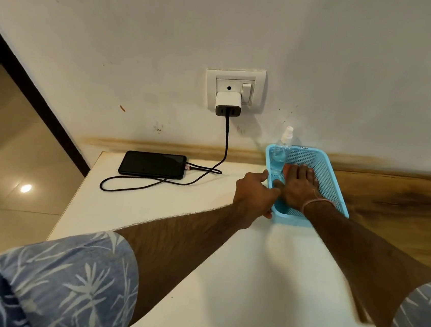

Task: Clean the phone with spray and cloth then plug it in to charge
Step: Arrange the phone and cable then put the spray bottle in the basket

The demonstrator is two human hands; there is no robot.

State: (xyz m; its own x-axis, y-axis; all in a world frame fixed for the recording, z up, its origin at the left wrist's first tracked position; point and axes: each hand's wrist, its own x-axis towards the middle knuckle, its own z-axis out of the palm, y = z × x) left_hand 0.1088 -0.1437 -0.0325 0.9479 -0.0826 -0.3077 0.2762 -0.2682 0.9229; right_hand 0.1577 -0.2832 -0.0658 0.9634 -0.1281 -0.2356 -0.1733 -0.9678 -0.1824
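A black phone (153, 164) lies flat, screen up, at the back left of the white table (177, 212). A black cable (225, 148) runs from its right end up to a white charger (228, 103) in the wall socket. At the back right, a blue mesh basket (325, 172) holds an upright clear spray bottle (282, 149) and an orange cloth (287, 168). My left hand (255, 194) grips the basket's left rim. My right hand (297, 188) lies flat inside the basket, fingers spread over the cloth and hiding most of it.
The socket plate has a white switch (246, 89) beside the charger. Slack cable loops on the table in front of the phone. A brown wooden surface (403, 209) adjoins the table on the right. The table's left edge drops to a tiled floor (10, 155).
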